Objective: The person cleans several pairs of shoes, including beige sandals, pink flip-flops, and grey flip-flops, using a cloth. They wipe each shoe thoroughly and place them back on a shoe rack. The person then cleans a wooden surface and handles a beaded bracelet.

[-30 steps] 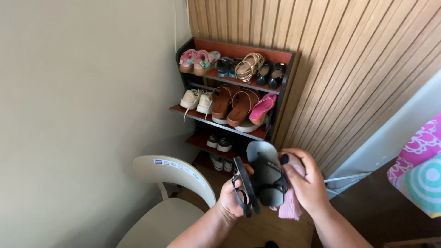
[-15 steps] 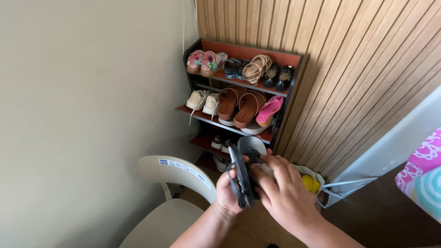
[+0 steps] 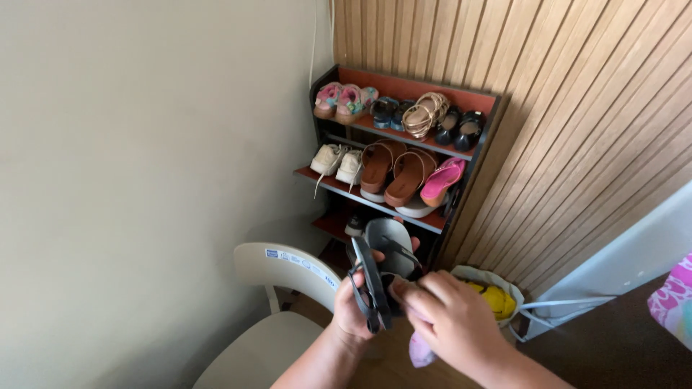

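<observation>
left hand [image 3: 358, 306]: bare, no glove/ring | right hand [image 3: 455, 324]: bare, no glove | forearms: bare, no sleeves/watch in view

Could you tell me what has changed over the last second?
The right hand moved from beside the grey sandals across their front, covering the soles, a pink cloth under it. The left hand still grips the pair. The shoe rack and chair stayed put.

The right hand [image 3: 454, 320] now covers the front of the pair of dark grey rubber sandals [image 3: 382, 270], where before it cupped them from the side. A white bag with something yellow inside [image 3: 497, 295] now shows behind the hands. The pink cloth [image 3: 420, 351] now hangs below the right hand.
</observation>
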